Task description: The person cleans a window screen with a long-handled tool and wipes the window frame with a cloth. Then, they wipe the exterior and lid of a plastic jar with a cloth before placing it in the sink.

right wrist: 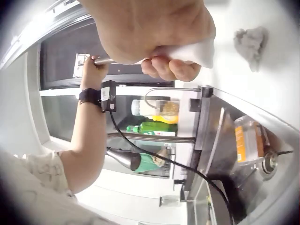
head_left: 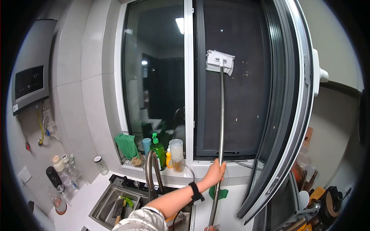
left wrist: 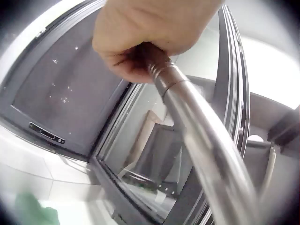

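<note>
My left hand (head_left: pixel 214 172) grips the silver metal pole of a flat mop (head_left: pixel 222 115) partway along its length. In the left wrist view the fingers of that hand (left wrist: pixel 154 23) curl round the pole (left wrist: pixel 197 136). At the bottom edge of the head view, only a bit of my right hand (head_left: pixel 211 228) shows at the pole's lower end. The right wrist view has this hand (right wrist: pixel 159 33) wrapped round a white handle (right wrist: pixel 197 52). Up on the dark window screen (head_left: pixel 246 107), the white mop head (head_left: pixel 220 60) with a white cloth lies against the upper left part.
An opened window sash (head_left: pixel 300 96) juts in at the right. Left of the pole are a curved faucet (head_left: pixel 149 169), a sink (head_left: pixel 104 200) and bottles (head_left: pixel 157 150) on the sill. A green cloth (head_left: pixel 219 193) lies on the counter behind the pole. A dish rack (head_left: pixel 304 215) stands at right.
</note>
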The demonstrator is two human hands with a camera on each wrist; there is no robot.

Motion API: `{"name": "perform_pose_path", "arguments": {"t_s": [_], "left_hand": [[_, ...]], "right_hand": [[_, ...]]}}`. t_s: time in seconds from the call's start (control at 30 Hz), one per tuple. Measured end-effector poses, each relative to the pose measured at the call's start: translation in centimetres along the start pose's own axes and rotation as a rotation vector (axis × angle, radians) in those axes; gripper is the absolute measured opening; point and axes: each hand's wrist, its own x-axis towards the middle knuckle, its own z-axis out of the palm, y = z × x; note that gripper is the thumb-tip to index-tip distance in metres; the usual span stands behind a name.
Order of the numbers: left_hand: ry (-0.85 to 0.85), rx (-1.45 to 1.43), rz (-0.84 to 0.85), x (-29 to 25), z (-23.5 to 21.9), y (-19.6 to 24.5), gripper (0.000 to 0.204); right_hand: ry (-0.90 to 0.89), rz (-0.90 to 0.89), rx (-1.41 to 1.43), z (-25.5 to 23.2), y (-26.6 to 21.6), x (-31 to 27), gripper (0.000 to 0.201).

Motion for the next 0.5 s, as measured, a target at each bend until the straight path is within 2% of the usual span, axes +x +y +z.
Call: {"name": "perform_pose_path", "arguments": {"t_s": [0.03,0.07,0.1,0.17,0.23,0.27,0.3,0.33,0.37,0.43,0.47,0.5], "left_hand": [[-0.003,0.02,0.031,0.7,-0.5,0.9,0.029],[0.034,0.045,0.105,2.4,-0.8,2.7,0.029],[0.072,0.059,0.144,5.0,-1.3,4.0,0.029],[0.058,-0.056,0.208,8.8,-3.3,9.9,0.03],[-0.009,-0.175,0.257,12.6,-5.3,14.8,0.03],[0.002,-0.185,0.235,13.6,-5.7,16.6,0.029],[0.013,-0.195,0.21,13.9,-5.9,17.9,0.029],[0.08,-0.159,0.235,14.1,-5.6,17.8,0.027],[0.078,-0.159,0.236,13.9,-5.5,16.9,0.027],[0.228,0.023,0.32,12.0,-4.9,13.7,0.026],[0.149,-0.002,0.272,10.8,-4.1,11.5,0.026],[0.073,-0.028,0.221,9.0,-3.1,9.0,0.027]], "right_hand": [[0.049,0.115,0.134,-0.9,0.3,1.6,0.021],[0.209,0.152,0.335,-3.7,1.4,5.3,0.024],[0.22,0.152,0.324,-6.4,3.1,9.5,0.024],[-0.2,0.818,2.085,-14.7,5.5,17.3,0.035],[-0.099,0.539,2.389,-19.0,7.0,22.0,0.041],[-0.091,0.527,2.384,-19.1,7.3,23.2,0.041],[-0.053,0.456,2.542,-18.8,7.5,24.2,0.044],[-0.013,0.384,2.701,-18.6,7.5,24.6,0.047],[-0.01,0.384,2.7,-18.1,6.9,24.4,0.047],[0.031,0.693,2.464,-16.2,4.4,22.4,0.044],[0.002,1.162,2.389,-15.7,3.1,20.2,0.027],[-0.003,0.671,1.594,-1.2,2.4,12.5,0.027]]}}
